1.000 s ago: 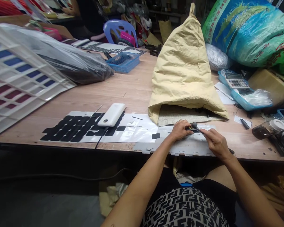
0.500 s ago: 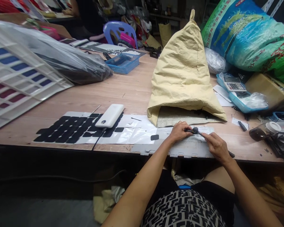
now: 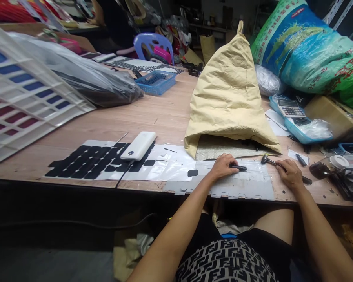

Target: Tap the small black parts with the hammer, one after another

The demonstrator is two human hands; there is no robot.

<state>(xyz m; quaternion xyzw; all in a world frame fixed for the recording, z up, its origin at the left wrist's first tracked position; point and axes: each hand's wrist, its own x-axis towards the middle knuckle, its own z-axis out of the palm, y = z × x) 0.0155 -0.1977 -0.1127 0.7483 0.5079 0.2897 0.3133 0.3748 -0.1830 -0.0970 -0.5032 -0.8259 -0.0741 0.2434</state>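
Note:
My left hand [image 3: 223, 166] is closed on a slim black part [image 3: 239, 167] that lies low over a clear sheet [image 3: 247, 184] at the table's front edge. In my right hand [image 3: 290, 173] is a small hammer [image 3: 272, 162], gripped by its shaft with the dark handle end sticking out to the right. The hammer's head is to the right of the black part and apart from it. Just behind both hands spreads the open mouth of a yellow cloth sack [image 3: 226, 102]. What my left fingers cover of the black part is hidden.
To the left, a white power bank [image 3: 139, 145] with a cable rests on a sheet of black stickers [image 3: 82, 161]. A blue basket [image 3: 155, 82] stands farther back. At right are a calculator [image 3: 291, 107], a lidded jar [image 3: 326, 166] and a dark marker-like piece [image 3: 301, 159].
My right hand has moved the hammer off the black part, out to the right. My left hand stays in nearly the same place with the part. The view has shifted slightly.

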